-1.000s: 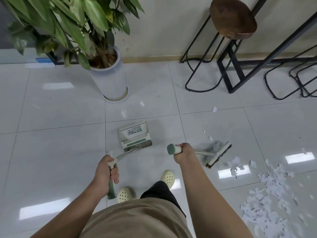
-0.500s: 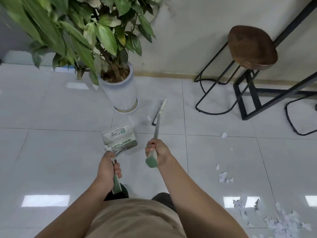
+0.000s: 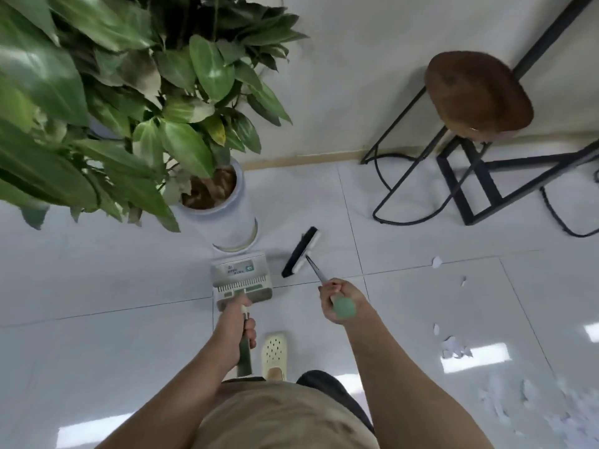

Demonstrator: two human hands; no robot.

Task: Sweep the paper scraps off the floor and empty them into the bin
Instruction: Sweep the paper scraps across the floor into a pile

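My left hand [image 3: 234,322] grips the green handle of a white dustpan [image 3: 240,274], whose pan sits on the floor just in front of the plant pot. My right hand [image 3: 340,303] grips the green end of a broom handle; the black-bristled broom head [image 3: 299,252] lies on the tile to the right of the dustpan, close to the pot. White paper scraps [image 3: 455,348] lie scattered on the floor at the right, with a denser heap [image 3: 551,416] at the bottom right corner and a single scrap [image 3: 437,262] farther back. No bin is in view.
A large leafy plant in a white pot [image 3: 227,218] stands at the left, right behind the dustpan. A brown-seated black metal stool [image 3: 476,95] and black table frame [image 3: 505,176] stand at the right by the wall. My foot in a cream shoe [image 3: 274,354] is below.
The broom head swung from the scraps on the right to beside the dustpan near the pot. The dustpan moved forward toward the pot, and the view shifted toward the plant.
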